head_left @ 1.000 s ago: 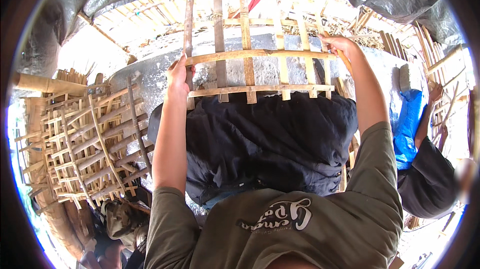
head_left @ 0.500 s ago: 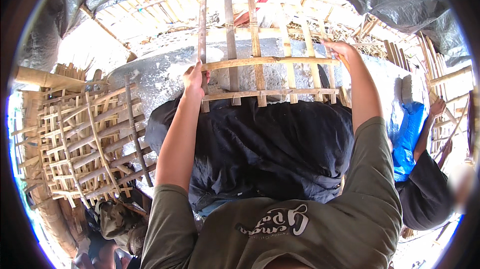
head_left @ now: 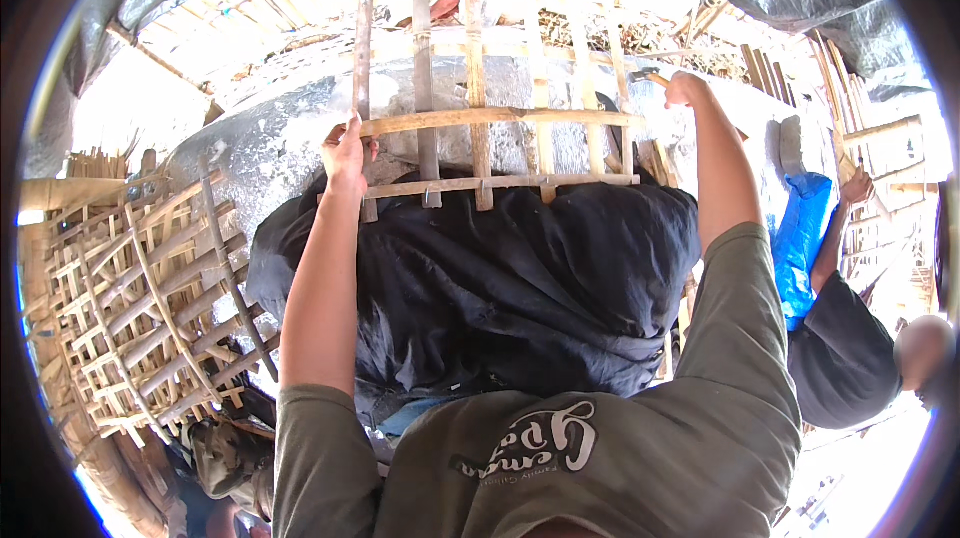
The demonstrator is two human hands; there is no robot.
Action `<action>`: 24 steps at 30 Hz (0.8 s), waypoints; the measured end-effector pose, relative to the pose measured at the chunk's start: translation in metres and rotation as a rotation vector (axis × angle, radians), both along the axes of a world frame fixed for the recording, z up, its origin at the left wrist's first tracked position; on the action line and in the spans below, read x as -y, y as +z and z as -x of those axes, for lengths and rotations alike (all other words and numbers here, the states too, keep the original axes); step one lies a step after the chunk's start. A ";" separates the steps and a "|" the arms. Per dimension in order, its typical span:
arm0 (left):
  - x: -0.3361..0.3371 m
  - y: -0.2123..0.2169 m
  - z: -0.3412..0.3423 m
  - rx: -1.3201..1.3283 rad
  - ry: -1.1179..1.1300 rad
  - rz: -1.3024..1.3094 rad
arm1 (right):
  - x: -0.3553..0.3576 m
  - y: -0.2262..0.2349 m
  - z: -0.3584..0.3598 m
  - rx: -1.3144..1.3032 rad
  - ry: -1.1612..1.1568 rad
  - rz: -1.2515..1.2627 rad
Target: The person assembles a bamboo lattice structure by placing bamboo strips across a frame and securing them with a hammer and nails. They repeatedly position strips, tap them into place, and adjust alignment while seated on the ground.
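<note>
Bamboo lattice [head_left: 474,78] — 6 long slats [head_left: 424,78] pointing forward

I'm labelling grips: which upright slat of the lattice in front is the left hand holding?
The leftmost upright slat: the left hand closes around it, while the other uprights stand farther right, clear of that hand.

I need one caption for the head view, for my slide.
The left hand holds a slatted bamboo lattice while the right hand grips a hammer-like tool.
</note>
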State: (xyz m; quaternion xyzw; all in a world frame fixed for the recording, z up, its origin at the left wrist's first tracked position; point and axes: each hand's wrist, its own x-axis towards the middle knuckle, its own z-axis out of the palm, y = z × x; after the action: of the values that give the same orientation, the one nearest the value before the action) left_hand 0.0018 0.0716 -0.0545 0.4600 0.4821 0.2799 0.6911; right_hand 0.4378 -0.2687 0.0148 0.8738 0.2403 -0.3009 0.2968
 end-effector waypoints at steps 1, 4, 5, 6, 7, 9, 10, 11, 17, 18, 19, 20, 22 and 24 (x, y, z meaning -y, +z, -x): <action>0.003 -0.003 -0.002 0.006 -0.022 -0.001 | 0.014 -0.013 -0.020 0.028 0.065 0.162; 0.002 -0.010 -0.002 -0.014 0.012 0.042 | 0.036 -0.025 -0.042 0.166 -0.148 0.193; -0.001 -0.008 0.011 -0.059 0.058 0.051 | 0.031 -0.018 -0.021 0.189 -0.112 0.091; 0.000 -0.008 0.011 -0.076 0.062 0.051 | 0.034 -0.006 -0.007 0.228 -0.095 0.003; 0.002 -0.009 0.010 -0.087 0.057 0.031 | 0.037 -0.003 -0.007 0.284 -0.141 -0.052; 0.004 -0.012 0.003 -0.105 0.040 -0.007 | 0.051 0.007 -0.007 0.397 -0.181 -0.234; 0.005 -0.013 0.000 -0.116 0.034 -0.013 | 0.056 0.012 -0.008 0.444 -0.160 -0.364; 0.003 -0.016 -0.004 -0.103 0.017 -0.010 | 0.062 0.017 -0.008 0.485 -0.130 -0.487; -0.001 -0.013 0.009 -0.107 0.018 -0.011 | -0.075 0.055 0.177 -0.011 -0.007 -1.271; -0.002 -0.013 0.012 -0.104 0.015 -0.008 | -0.098 0.063 0.215 -0.206 -0.215 -1.219; 0.001 -0.012 0.008 -0.090 0.001 -0.002 | -0.112 0.041 0.231 -0.174 -0.072 -1.198; 0.002 -0.011 0.005 -0.078 -0.009 0.006 | -0.127 0.019 0.248 -0.135 0.071 -1.177; 0.000 -0.013 0.008 -0.060 -0.015 -0.019 | -0.141 0.010 0.303 0.102 0.368 -1.077; 0.008 -0.004 0.002 -0.094 0.033 -0.001 | -0.139 -0.012 0.330 0.187 0.485 -1.090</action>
State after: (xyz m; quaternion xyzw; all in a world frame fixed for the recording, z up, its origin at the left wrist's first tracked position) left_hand -0.0006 0.0634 -0.0582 0.4650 0.5213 0.2699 0.6628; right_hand 0.1078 -0.1294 0.0027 0.8431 0.5252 0.0199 -0.1139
